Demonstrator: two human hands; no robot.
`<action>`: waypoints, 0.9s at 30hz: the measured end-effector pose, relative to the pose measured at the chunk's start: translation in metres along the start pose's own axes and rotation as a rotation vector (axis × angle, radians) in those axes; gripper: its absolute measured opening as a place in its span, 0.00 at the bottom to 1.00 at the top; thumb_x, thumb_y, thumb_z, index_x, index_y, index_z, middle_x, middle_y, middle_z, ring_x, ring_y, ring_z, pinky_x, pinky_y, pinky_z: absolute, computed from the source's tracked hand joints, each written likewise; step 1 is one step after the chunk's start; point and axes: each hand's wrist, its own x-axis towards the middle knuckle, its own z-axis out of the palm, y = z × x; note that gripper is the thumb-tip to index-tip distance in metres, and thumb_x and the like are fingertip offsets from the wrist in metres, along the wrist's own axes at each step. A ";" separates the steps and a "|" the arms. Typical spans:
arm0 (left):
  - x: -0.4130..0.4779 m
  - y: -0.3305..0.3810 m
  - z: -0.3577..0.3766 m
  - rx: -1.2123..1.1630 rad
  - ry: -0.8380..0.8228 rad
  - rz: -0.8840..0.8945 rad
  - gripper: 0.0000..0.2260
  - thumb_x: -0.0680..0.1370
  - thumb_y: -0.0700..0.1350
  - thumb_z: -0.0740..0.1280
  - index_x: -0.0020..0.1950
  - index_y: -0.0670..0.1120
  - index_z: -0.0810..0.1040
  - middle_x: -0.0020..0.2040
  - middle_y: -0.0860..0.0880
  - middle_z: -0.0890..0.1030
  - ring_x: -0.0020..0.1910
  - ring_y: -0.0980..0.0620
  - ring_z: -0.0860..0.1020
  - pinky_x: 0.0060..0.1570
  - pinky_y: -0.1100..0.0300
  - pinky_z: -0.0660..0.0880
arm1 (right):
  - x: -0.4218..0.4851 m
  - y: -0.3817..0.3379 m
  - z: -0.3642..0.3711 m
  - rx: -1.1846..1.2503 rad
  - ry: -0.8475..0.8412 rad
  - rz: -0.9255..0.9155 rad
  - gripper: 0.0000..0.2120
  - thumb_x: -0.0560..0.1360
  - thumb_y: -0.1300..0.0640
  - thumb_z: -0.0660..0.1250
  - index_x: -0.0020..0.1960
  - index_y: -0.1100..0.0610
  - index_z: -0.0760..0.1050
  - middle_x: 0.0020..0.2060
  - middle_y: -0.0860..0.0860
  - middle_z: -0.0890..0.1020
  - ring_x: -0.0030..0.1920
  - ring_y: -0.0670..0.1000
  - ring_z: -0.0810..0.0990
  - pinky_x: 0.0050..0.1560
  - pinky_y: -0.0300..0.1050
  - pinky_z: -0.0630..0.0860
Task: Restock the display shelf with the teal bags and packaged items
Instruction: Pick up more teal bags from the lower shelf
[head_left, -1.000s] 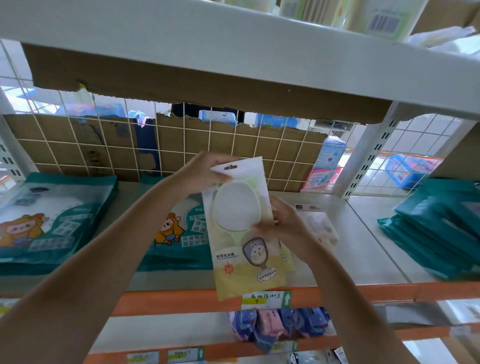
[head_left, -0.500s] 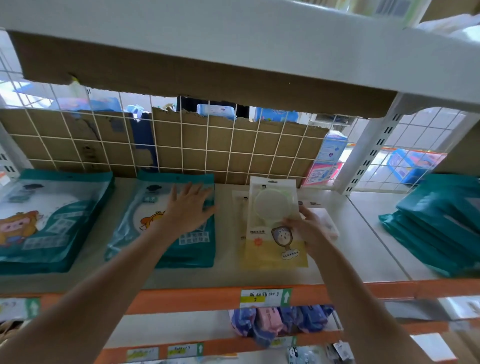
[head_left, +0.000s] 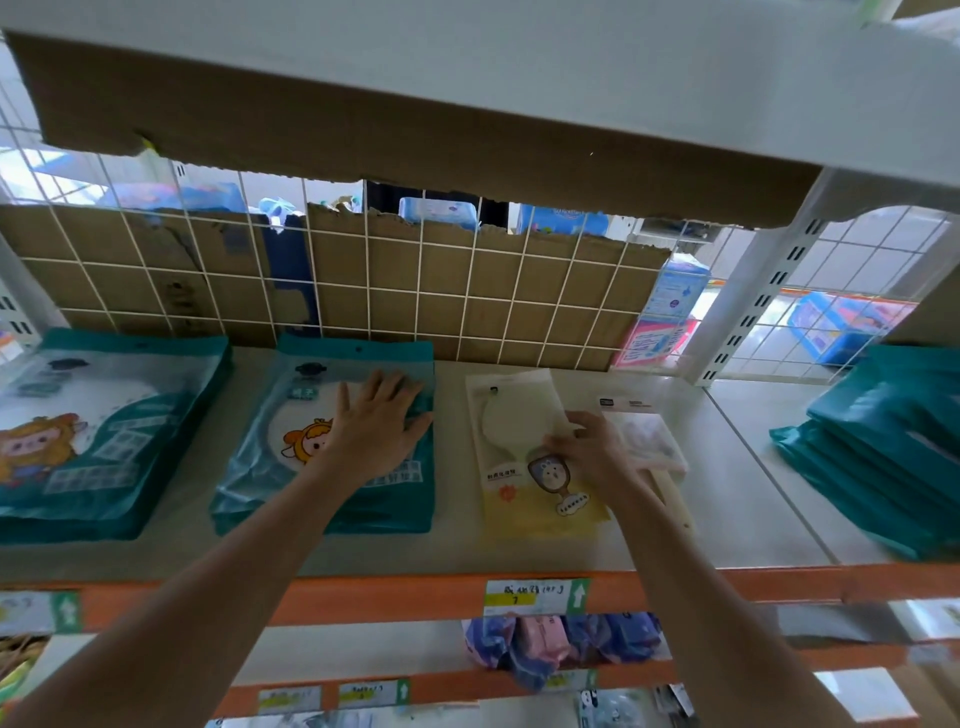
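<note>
A yellow and white packaged mirror (head_left: 524, 467) lies flat on the grey shelf (head_left: 467, 551), right of centre. My right hand (head_left: 589, 452) rests on its right side, fingers bent on the pack. My left hand (head_left: 376, 423) lies flat with spread fingers on a stack of teal bags (head_left: 291, 467) with a cartoon print. Another stack of the same teal bags (head_left: 93, 431) sits at the far left. A pile of plain teal bags (head_left: 883, 447) lies on the right-hand bay.
A clear pack with pinkish contents (head_left: 649, 436) lies just right of my right hand. Behind the shelf stands a white wire grid backed by cardboard (head_left: 467, 291). A white upright post (head_left: 748, 306) splits the bays. Pink and blue packs (head_left: 561, 644) sit on the lower shelf.
The yellow pack went from held up in both hands to lying flat on the shelf. My left hand let go and moved left onto the teal bag stack, sliding slightly right.
</note>
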 end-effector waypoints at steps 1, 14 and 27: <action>0.000 0.000 0.000 -0.001 0.002 0.001 0.24 0.81 0.57 0.49 0.75 0.51 0.53 0.76 0.50 0.52 0.76 0.46 0.47 0.71 0.39 0.46 | 0.002 0.002 0.001 -0.049 0.026 -0.016 0.22 0.70 0.67 0.71 0.63 0.65 0.72 0.37 0.53 0.78 0.36 0.51 0.79 0.35 0.39 0.80; -0.001 0.001 -0.003 -0.024 -0.007 -0.007 0.24 0.81 0.57 0.50 0.75 0.51 0.53 0.76 0.50 0.52 0.76 0.47 0.47 0.72 0.40 0.46 | 0.004 0.018 0.008 -0.360 0.166 -0.087 0.23 0.73 0.53 0.70 0.66 0.56 0.71 0.56 0.55 0.80 0.53 0.54 0.78 0.48 0.46 0.75; -0.027 0.045 -0.020 -0.268 0.122 0.302 0.22 0.79 0.49 0.60 0.73 0.48 0.63 0.75 0.49 0.58 0.71 0.49 0.63 0.69 0.54 0.60 | -0.002 0.024 0.003 -0.354 0.125 -0.164 0.25 0.72 0.57 0.71 0.68 0.57 0.70 0.59 0.56 0.77 0.58 0.54 0.76 0.57 0.50 0.75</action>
